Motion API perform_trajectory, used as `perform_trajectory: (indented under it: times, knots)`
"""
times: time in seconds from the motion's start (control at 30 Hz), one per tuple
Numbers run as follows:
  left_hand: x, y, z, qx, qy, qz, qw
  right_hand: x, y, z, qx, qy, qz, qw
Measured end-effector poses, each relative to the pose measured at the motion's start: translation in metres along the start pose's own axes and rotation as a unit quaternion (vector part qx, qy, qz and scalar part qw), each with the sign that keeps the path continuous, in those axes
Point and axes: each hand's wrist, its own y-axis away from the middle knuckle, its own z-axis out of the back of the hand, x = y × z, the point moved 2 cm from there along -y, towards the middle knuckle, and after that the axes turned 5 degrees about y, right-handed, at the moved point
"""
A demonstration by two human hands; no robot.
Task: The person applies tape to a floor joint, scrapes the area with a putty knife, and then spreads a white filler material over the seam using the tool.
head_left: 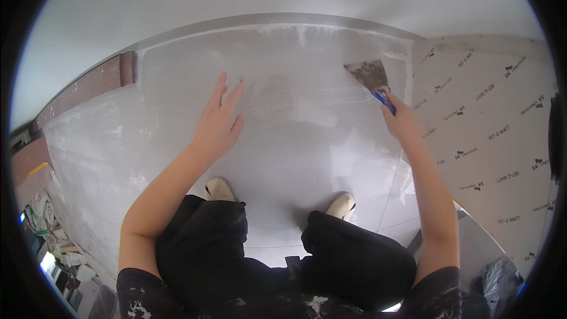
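My right hand (403,119) is closed around the blue handle of a putty knife (369,74). Its wide metal blade is smeared with residue and points up and to the left, over the grey floor (313,124). Whether the blade touches the floor, I cannot tell. To the left, my left hand (217,123) is stretched out with its fingers apart and nothing in it. Pale, dusty streaks mark the floor between and around both hands.
White walls meet the floor along a grey baseboard (283,19). Brown boards (82,91) lie along the left wall. A large printed protective sheet (484,136) covers the right side. Assorted clutter (65,248) is at lower left, and dark plastic (501,280) at lower right. My shoes (341,205) stand below.
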Motion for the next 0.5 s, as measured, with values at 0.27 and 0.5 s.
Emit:
perform_trajectory:
  times: [0.27,0.5]
  knots:
    - [0.003,-0.009,0.003,-0.015,0.022,0.017,0.999,0.063,-0.025,-0.025,-0.009,0.029,0.137,0.990]
    - [0.029,0.016,-0.029,0.045,-0.004,0.015,0.999,0.098,-0.038,-0.005,0.012,0.153,0.191,0.970]
